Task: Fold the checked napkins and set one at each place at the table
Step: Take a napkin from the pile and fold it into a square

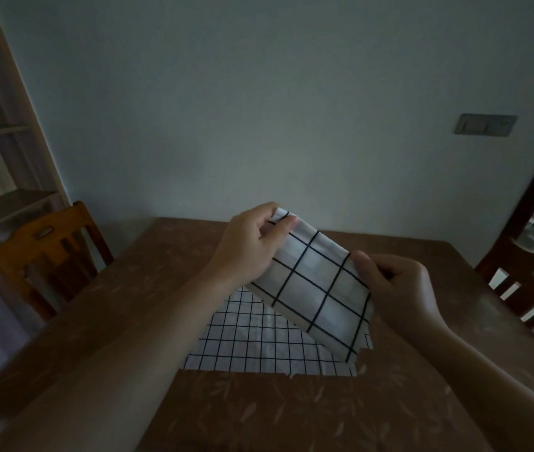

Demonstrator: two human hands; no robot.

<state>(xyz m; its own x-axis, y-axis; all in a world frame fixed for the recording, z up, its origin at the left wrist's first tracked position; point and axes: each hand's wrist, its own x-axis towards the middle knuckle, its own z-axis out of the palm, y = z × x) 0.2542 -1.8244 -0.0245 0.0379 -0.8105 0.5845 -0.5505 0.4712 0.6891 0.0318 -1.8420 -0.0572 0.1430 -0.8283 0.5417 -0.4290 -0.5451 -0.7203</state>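
Two bare hands hold one folded checked napkin (316, 285) up in the air above the table (291, 415), over a second checked napkin (259, 347) that lies flat on the table's brown, leaf-patterned cloth. The left hand (247, 246) pinches the far upper corner of the folded napkin, its thumb on the near face and its fingers curled round behind the edge. The right hand (399, 288) pinches the napkin's right-hand edge, thumb on top and the other fingers curled underneath, out of sight. The held napkin is white with wide black grid lines and slopes down from the left hand toward the near right, its lowest corner hanging above the flat napkin's right side. The flat napkin shows the same white cloth with a black grid; creases cross it, and part of it is hidden behind the held one.

A light wooden chair (47, 256) stands at the table's left side, and a darker wooden chair (533, 288) stands at its right side. A shelf unit (1, 132) rises beyond the left chair. On the wall behind the table, toward the right, sits a switch plate (484, 124).
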